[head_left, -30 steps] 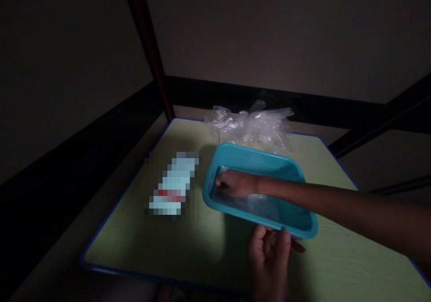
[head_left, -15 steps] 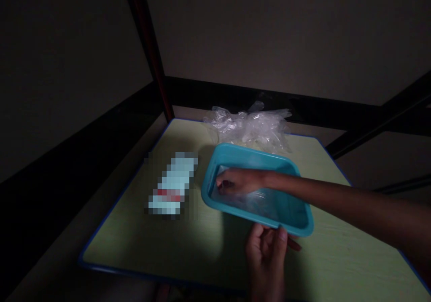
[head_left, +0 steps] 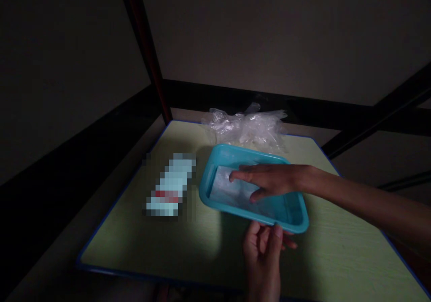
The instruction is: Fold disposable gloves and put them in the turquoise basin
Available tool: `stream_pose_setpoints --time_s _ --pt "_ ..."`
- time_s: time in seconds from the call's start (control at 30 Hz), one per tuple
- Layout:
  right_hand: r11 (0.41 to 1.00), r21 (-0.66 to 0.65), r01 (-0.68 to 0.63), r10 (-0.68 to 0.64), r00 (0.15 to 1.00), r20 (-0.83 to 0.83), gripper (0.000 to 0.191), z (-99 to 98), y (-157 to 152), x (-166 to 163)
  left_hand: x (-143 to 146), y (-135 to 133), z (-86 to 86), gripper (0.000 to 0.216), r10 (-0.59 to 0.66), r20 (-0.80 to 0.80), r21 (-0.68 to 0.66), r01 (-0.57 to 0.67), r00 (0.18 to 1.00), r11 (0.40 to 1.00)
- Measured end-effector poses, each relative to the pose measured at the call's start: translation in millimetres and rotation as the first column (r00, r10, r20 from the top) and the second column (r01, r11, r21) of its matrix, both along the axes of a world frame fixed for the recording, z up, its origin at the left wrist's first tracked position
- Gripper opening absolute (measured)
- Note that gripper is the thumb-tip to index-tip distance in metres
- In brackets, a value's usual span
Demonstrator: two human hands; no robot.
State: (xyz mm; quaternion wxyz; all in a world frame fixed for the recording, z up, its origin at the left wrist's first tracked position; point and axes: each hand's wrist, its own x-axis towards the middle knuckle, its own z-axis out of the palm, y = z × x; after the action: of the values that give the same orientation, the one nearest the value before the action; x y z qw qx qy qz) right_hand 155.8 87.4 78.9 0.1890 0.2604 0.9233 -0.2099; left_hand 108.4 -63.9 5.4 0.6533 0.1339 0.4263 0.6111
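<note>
A turquoise plastic basin (head_left: 208, 197) sits tilted over the table, its near edge held by my left hand (head_left: 264, 252). The thumb presses at the rim and the other fingers curl beneath it. Inside the basin lies a flat, whitish, translucent sheet or packet (head_left: 224, 187), which looks like thin plastic. My right hand (head_left: 269, 180) reaches in from the right, over the sheet, with fingers stretched and thumb apart. It grips nothing; whether the fingertips touch the sheet I cannot tell.
A crumpled heap of clear plastic bags (head_left: 247, 129) lies at the table's far edge, behind the basin. Left of the basin is a pixelated pale object with a red band (head_left: 170, 185). The light-green table (head_left: 151, 248) has a blue edge; dark walls stand close behind.
My right hand has uncurled and drawn back to the right over the basin, uncovering more of the whitish sheet. My left hand keeps its hold on the rim.
</note>
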Motion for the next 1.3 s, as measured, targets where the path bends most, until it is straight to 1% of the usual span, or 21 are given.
stream_pose_setpoints --time_s 0.07,0.17,0.37,0.47,0.6,0.83,0.97,1.07,1.17,1.3 --pt "0.999 -0.036 0.019 -0.018 1.0 0.008 0.062 -4.7 -4.6 -1.5 0.1 0.1 -0.6 0.041 0.002 0.001 0.005 -0.002 1.0 1.0" --pt "0.998 -0.06 0.03 -0.03 1.0 0.001 0.066 -10.5 -9.0 -5.2 -0.2 0.3 -1.4 0.043 0.001 0.0 0.015 -0.001 1.0 1.0" --pt "0.998 -0.068 0.019 -0.02 1.0 -0.016 0.057 -20.5 -13.3 -7.0 -1.1 -0.2 -0.9 0.042 -0.007 -0.024 0.017 0.007 1.0 1.0" --pt "0.999 -0.054 -0.004 0.004 1.0 0.009 0.056 -21.2 -14.7 -6.4 -0.4 -0.6 0.3 0.042 0.005 -0.021 0.024 -0.005 1.0 1.0" --pt "1.0 -0.017 -0.025 0.025 0.999 0.022 0.056 -12.3 -16.9 -5.3 1.2 0.0 1.6 0.043 0.018 -0.018 0.012 -0.018 1.0 1.0" --pt "0.999 0.016 0.032 -0.031 0.998 -0.062 0.047 9.8 -22.8 10.7 -0.3 2.2 0.8 0.041 0.043 -0.025 0.05 -0.042 0.999 0.998" --pt "0.994 0.031 0.101 -0.094 0.98 -0.174 0.042 18.5 -28.4 30.1 -7.1 3.6 -1.5 0.041 0.022 -0.05 0.056 -0.019 0.998 0.998" --pt "0.986 0.04 0.159 -0.142 0.949 -0.282 0.035 24.9 -33.2 47.7 -13.8 4.6 -2.3 0.046 0.03 -0.063 0.004 -0.03 0.998 1.0" --pt "0.964 0.078 0.255 -0.21 0.904 -0.372 0.034 29.8 -36.2 65.1 -22.4 6.2 0.3 0.045 0.027 -0.082 -0.032 -0.03 0.996 0.999" --pt "0.925 0.129 0.358 -0.264 0.847 -0.461 0.034 30.6 -34.9 84.0 -37.0 11.3 5.6 0.037 0.005 -0.145 0.034 0.0 0.989 0.999"
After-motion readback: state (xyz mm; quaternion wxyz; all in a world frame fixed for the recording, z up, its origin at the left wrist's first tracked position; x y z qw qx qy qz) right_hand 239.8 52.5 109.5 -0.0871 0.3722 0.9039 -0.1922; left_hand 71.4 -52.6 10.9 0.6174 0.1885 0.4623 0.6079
